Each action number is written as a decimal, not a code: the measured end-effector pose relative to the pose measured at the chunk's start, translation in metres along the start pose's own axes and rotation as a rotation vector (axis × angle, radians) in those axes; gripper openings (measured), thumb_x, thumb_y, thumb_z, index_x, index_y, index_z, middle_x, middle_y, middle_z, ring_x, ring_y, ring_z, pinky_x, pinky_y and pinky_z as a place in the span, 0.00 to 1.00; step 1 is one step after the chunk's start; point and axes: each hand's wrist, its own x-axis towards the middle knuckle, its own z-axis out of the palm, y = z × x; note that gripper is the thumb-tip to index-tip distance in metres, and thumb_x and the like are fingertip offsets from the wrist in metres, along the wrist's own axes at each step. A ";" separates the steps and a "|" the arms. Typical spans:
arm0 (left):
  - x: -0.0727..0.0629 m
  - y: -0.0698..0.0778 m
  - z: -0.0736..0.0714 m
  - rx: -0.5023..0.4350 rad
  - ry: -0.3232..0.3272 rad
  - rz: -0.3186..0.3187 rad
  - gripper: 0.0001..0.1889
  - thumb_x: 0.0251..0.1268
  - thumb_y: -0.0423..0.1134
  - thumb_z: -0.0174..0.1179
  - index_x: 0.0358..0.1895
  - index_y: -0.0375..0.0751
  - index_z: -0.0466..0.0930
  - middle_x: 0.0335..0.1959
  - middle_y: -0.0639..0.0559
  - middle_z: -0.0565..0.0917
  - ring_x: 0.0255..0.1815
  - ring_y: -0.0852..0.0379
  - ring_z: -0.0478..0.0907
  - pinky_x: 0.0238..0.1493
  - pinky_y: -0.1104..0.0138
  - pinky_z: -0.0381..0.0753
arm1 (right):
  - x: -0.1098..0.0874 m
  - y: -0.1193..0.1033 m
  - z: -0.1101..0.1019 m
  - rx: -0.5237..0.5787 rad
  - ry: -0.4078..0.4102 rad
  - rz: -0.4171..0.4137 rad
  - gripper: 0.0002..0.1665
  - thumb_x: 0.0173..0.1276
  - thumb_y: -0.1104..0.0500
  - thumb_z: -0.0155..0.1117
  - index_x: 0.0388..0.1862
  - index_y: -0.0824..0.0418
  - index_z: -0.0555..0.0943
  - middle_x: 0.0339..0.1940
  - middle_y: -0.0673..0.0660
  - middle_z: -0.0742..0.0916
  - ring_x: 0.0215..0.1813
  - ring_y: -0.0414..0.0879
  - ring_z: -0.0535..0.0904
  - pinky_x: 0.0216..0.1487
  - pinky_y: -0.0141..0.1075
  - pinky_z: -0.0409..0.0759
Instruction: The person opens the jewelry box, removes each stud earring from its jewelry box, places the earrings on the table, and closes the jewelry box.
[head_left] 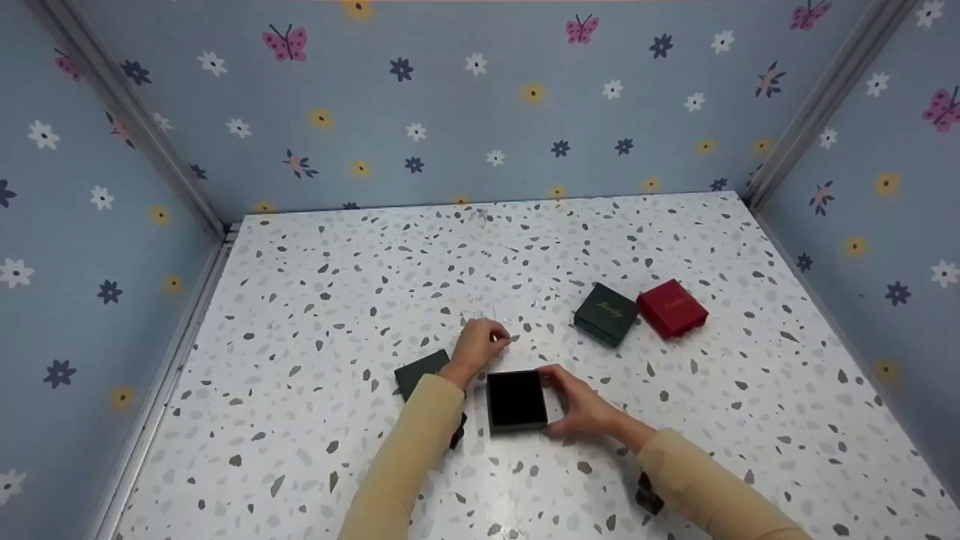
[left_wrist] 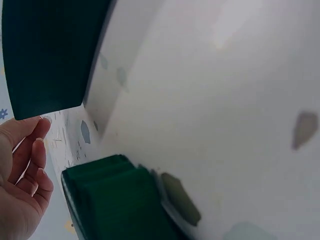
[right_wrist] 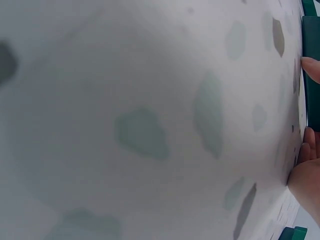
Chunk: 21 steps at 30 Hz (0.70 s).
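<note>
In the head view my right hand [head_left: 589, 405] grips a small square box [head_left: 517, 401] by its right side, the thumb at the near corner and fingers at the far one. The box lies open, showing a black lining. Beyond its far left corner, my left hand [head_left: 476, 345] has its fingers bent toward the thumb, close to thin clear items [head_left: 480, 304] on the table. Whether something small sits between those fingertips I cannot tell. A dark green lid [head_left: 420, 373] lies left of the box, partly hidden by the left wrist.
A closed dark green jewelry box [head_left: 607, 313] with gold lettering stands to the right, beside a closed red jewelry box [head_left: 673, 308]. The speckled white table [head_left: 315, 277] is bounded by blue flowered panels [head_left: 450, 97] at the back and sides.
</note>
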 end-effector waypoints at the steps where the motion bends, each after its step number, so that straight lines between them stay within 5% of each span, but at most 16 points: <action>1: 0.000 -0.001 0.000 0.004 0.002 0.001 0.03 0.52 0.31 0.61 0.28 0.35 0.84 0.24 0.50 0.81 0.26 0.58 0.75 0.30 0.67 0.73 | 0.000 0.000 0.000 0.000 -0.001 0.005 0.50 0.33 0.67 0.76 0.58 0.62 0.62 0.49 0.54 0.75 0.53 0.46 0.68 0.59 0.40 0.60; 12: 0.004 -0.006 0.005 0.042 0.018 0.021 0.03 0.49 0.29 0.61 0.24 0.36 0.83 0.21 0.50 0.81 0.24 0.57 0.75 0.29 0.67 0.74 | -0.003 -0.025 -0.004 0.010 -0.005 0.002 0.48 0.34 0.72 0.73 0.57 0.72 0.61 0.49 0.63 0.74 0.54 0.55 0.68 0.59 0.46 0.59; 21: 0.007 -0.007 0.007 0.049 0.011 -0.017 0.02 0.50 0.30 0.62 0.25 0.36 0.83 0.22 0.50 0.81 0.26 0.57 0.76 0.30 0.66 0.74 | 0.000 0.011 0.001 -0.049 0.011 -0.022 0.51 0.33 0.63 0.77 0.59 0.60 0.62 0.50 0.52 0.75 0.54 0.45 0.68 0.59 0.38 0.60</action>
